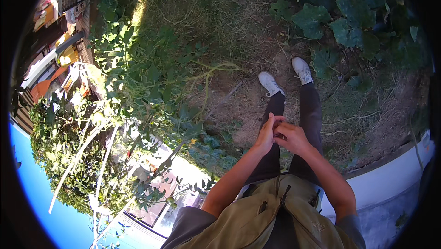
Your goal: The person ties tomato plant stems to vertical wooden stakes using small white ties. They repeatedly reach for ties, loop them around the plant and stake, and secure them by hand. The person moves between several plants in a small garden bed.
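My left hand [266,134] and my right hand [293,137] meet in front of my thighs, their fingers touching or overlapping. The left palm is turned partly towards the right hand, whose fingers are curled. Whether something small lies between the fingers cannot be seen. Below the hands are my dark trousers [310,111] and white lace-up shoes [271,83], standing on bare soil. An olive vest with zips [248,214] covers my torso.
Tomato-like vines [151,73] with green fruit [170,199] and pale stakes [77,159] stand at the left. Broad-leaved plants [311,20] grow at the upper right. Dry grass [220,15] covers ground ahead. A low white wall [382,185] runs at the lower right.
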A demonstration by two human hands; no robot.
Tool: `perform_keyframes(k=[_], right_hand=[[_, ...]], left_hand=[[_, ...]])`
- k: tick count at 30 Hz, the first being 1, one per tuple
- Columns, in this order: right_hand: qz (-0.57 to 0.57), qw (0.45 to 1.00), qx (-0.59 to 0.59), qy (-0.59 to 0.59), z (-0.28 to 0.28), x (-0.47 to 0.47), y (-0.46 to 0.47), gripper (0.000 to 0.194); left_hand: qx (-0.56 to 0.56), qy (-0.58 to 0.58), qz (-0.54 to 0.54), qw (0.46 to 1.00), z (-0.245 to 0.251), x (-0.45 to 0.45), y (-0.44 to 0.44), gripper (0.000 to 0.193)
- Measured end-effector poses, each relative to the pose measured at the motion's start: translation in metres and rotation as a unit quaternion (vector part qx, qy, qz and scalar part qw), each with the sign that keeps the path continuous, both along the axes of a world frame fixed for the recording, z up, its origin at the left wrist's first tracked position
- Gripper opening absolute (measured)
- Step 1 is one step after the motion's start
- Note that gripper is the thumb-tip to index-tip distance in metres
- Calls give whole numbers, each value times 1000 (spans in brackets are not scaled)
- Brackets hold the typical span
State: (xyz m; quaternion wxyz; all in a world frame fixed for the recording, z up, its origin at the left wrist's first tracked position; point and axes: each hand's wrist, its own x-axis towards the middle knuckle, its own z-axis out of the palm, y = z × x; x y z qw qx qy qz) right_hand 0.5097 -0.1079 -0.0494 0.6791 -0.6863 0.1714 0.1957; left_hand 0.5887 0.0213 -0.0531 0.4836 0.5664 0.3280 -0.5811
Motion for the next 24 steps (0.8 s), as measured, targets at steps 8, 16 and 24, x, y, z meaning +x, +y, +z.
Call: perform_keyframes(k=[8,16,24], right_hand=[[-150,977,95,121,-57,-36,55,18],[-219,962,93,137,-69,-41,81,16],[-245,950,125,150,-76,-47,97,16]], left_hand=[[36,73,-106,991,-69,-24,49,64],[45,-22,-248,968,-93,-14,67,53],[121,-351,-501,782,-103,58,66,33]])
